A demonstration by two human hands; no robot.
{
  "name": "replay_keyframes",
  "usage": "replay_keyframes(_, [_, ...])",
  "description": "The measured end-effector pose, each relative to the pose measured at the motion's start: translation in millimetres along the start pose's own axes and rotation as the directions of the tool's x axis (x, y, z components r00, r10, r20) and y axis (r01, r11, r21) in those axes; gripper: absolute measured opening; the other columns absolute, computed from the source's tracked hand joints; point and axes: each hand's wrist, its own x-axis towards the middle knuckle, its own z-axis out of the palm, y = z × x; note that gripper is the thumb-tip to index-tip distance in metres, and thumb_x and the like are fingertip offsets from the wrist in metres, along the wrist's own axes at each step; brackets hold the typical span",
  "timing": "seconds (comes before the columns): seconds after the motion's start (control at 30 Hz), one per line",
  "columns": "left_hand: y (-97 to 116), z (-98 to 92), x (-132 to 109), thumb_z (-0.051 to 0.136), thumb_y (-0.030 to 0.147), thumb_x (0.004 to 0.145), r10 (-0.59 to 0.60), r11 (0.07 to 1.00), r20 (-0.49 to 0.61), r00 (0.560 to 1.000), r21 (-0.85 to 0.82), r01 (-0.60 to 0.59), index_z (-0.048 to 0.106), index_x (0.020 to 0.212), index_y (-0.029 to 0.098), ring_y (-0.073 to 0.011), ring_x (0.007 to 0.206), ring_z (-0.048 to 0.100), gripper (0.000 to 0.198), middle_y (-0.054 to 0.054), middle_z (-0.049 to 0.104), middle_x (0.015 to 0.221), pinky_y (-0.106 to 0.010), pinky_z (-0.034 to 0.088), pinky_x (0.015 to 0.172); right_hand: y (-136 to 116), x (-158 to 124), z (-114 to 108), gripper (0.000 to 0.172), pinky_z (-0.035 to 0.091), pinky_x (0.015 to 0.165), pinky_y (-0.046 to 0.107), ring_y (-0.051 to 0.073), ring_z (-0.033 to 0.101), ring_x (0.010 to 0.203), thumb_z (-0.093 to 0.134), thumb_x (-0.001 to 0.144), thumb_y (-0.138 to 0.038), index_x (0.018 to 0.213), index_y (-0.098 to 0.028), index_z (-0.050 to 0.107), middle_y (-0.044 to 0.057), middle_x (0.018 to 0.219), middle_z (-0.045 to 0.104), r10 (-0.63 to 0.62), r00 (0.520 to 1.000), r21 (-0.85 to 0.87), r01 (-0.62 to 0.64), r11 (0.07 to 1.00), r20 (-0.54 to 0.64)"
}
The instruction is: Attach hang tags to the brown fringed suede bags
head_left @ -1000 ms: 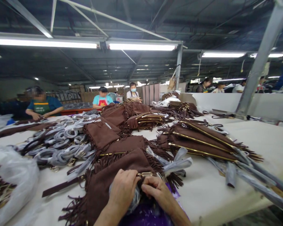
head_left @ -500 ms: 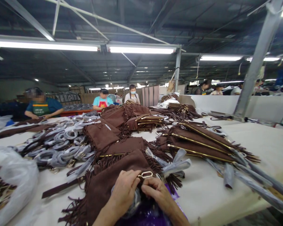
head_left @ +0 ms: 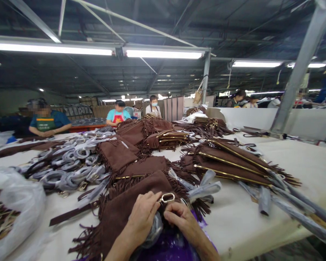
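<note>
A brown fringed bag point(head_left: 137, 198) lies flat on the table in front of me. Over its near right part, my left hand point(head_left: 142, 215) closes its fingers at the base of a gold snap hook point(head_left: 168, 201), whose oval loop sticks up between my hands. My right hand point(head_left: 183, 219) is closed in a pinch just right of the hook; what its fingertips hold is hidden. Grey plastic wrapping point(head_left: 155, 230) shows beneath my left hand. Below both hands is shiny purple plastic point(head_left: 167, 248).
Plastic-wrapped straps point(head_left: 70, 177) are heaped on the left, beside a clear bag point(head_left: 29, 203) of pale pieces. Brown bags with gold edges point(head_left: 230, 163) lie stacked on the right, with wrapped strips point(head_left: 301, 217) in front. Co-workers point(head_left: 47, 121) stand across the table.
Both hands stay close together at the snap hook. Its gold loop has tipped up slightly, and my right fingers have shifted a little below it. The view has moved slightly.
</note>
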Motion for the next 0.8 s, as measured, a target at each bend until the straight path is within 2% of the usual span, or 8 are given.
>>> replay_keyframes(0.1, [7, 0.1, -1, 0.034, 0.031, 0.099, 0.035, 0.999, 0.031, 0.999, 0.022, -0.036, 0.063, 0.121, 0.023, -0.0209, 0.092, 0.056, 0.037, -0.005, 0.065, 0.1, -0.033, 0.039, 0.084, -1, 0, 2, 0.03, 0.03, 0.054, 0.025, 0.011, 0.038, 0.055, 0.062, 0.081, -0.036, 0.058, -0.019, 0.053, -0.005, 0.057, 0.045, -0.012, 1.0, 0.027, 0.012, 1.0, -0.003])
replay_keyframes(0.2, [14, 3.2, 1, 0.036, 0.031, 0.099, 0.049, 0.999, 0.029, 0.998, 0.01, -0.049, 0.07, 0.098, 0.026, -0.0186, 0.088, 0.057, 0.035, -0.002, 0.065, 0.09, -0.031, 0.036, 0.079, -3, 2, 3, 0.031, 0.033, 0.056, 0.024, 0.011, 0.04, 0.058, 0.063, 0.085, -0.043, 0.065, -0.018, 0.058, -0.005, 0.061, 0.047, -0.062, 0.998, 0.058, 0.062, 0.996, -0.001])
replay_keyframes(0.3, [17, 9.9, 8, 0.043, 0.03, 0.096, -0.041, 0.998, -0.083, 0.996, -0.045, 0.037, 0.069, 0.077, 0.022, -0.0181, 0.085, 0.057, 0.033, -0.001, 0.066, 0.085, -0.031, 0.035, 0.078, -4, 4, 5, 0.032, 0.036, 0.058, 0.024, 0.012, 0.046, 0.06, 0.063, 0.087, -0.045, 0.069, -0.018, 0.062, -0.004, 0.064, 0.053, -0.098, 0.995, -0.004, 0.098, 0.995, -0.02])
replay_keyframes(0.43, [14, 17.9, 16, 0.05, 0.025, 0.09, -0.114, 0.987, -0.226, 0.967, -0.135, 0.085, 0.062, 0.063, 0.018, -0.0185, 0.081, 0.054, 0.03, -0.002, 0.063, 0.077, -0.03, 0.037, 0.075, 3, -3, 8, 0.03, 0.043, 0.052, 0.024, 0.014, 0.054, 0.056, 0.057, 0.091, -0.043, 0.08, -0.019, 0.07, 0.0, 0.066, 0.063, -0.046, 0.992, -0.118, 0.032, 0.992, -0.114])
replay_keyframes(0.5, [13, 19.8, 17, 0.05, 0.023, 0.09, -0.108, 0.986, -0.26, 0.96, -0.148, 0.071, 0.06, 0.061, 0.018, -0.0184, 0.081, 0.054, 0.031, -0.002, 0.063, 0.077, -0.03, 0.037, 0.075, 9, -15, 8, 0.03, 0.052, 0.057, 0.027, 0.018, 0.063, 0.064, 0.05, 0.094, -0.04, 0.102, -0.021, 0.072, 0.005, 0.082, 0.071, -0.098, 0.982, -0.207, 0.063, 0.976, -0.163])
replay_keyframes(0.57, [12, 20.7, 16, 0.051, 0.023, 0.089, -0.1, 0.987, -0.281, 0.954, -0.147, 0.06, 0.061, 0.062, 0.018, -0.0186, 0.082, 0.054, 0.03, -0.003, 0.064, 0.078, -0.03, 0.037, 0.075, 14, -29, 5, 0.033, 0.057, 0.078, 0.032, 0.022, 0.068, 0.09, 0.046, 0.096, -0.035, 0.118, -0.024, 0.067, 0.009, 0.107, 0.071, -0.262, 0.945, -0.353, 0.182, 0.918, -0.196])
replay_keyframes(0.67, [10, 21.6, 14, 0.052, 0.023, 0.089, -0.101, 0.983, -0.31, 0.945, -0.179, 0.046, 0.064, 0.063, 0.019, -0.0188, 0.081, 0.055, 0.029, -0.003, 0.065, 0.079, -0.03, 0.038, 0.075, 15, -47, -3, 0.026, 0.05, 0.097, 0.031, 0.023, 0.064, 0.108, 0.051, 0.095, -0.031, 0.11, -0.026, 0.071, 0.008, 0.114, 0.07, -0.43, 0.877, -0.519, 0.271, 0.811, -0.214])
replay_keyframes(0.8, [7, 22.8, 11, 0.055, 0.024, 0.089, -0.058, 0.959, -0.342, 0.938, -0.28, -0.043, 0.069, 0.068, 0.019, -0.0182, 0.078, 0.058, 0.025, -0.004, 0.067, 0.076, -0.028, 0.041, 0.074, 3, -56, -6, 0.01, 0.057, 0.074, 0.022, 0.018, 0.068, 0.077, 0.064, 0.089, -0.033, 0.088, -0.024, 0.07, 0.003, 0.083, 0.07, -0.262, 0.934, -0.326, 0.176, 0.929, -0.242])
